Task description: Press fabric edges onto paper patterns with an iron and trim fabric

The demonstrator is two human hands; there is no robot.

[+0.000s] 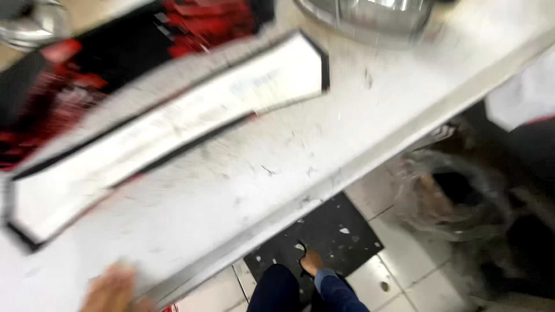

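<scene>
Blurry view, but the long flat white board with a thin black edge [167, 130] is plain enough. It lies flat on the scuffed white worktop [277, 173], running on a slant from the lower left up toward the upper middle. Its far end is cut to a blunt angled point; its near end is squared off close to the left border. Speckled grey marks run along its upper side. It partly overlaps the black and red printed sheet [69, 86] behind it. A hand [113, 290] sits at the worktop's near edge, just below the board's near end, not touching it.
</scene>
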